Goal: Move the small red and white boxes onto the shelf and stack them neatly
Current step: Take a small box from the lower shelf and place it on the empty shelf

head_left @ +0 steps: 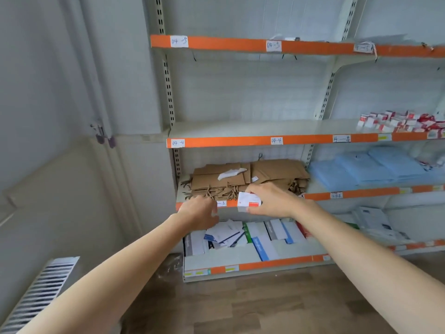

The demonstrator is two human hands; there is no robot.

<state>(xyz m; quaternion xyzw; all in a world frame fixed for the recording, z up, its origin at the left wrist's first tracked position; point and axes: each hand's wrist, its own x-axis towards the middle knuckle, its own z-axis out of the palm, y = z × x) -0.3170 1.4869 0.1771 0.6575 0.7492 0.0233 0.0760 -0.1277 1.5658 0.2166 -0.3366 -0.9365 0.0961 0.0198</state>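
the shelf (252,131) looks like painted metal, pale and matt, with slotted metal uprights (168,88) and smooth orange strips carrying paper labels (276,140). brown paper bags (240,179) lie rough and dull with twisted paper handles. the small box (249,202) is smooth card. the far right packs (375,169) look like blue glossy plastic. the floor (240,304) is wood-grained, matt.

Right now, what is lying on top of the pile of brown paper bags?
A crumpled white paper lies on the pile of brown paper bags. The right hand, holding a red and white box, covers the pile's front edge.
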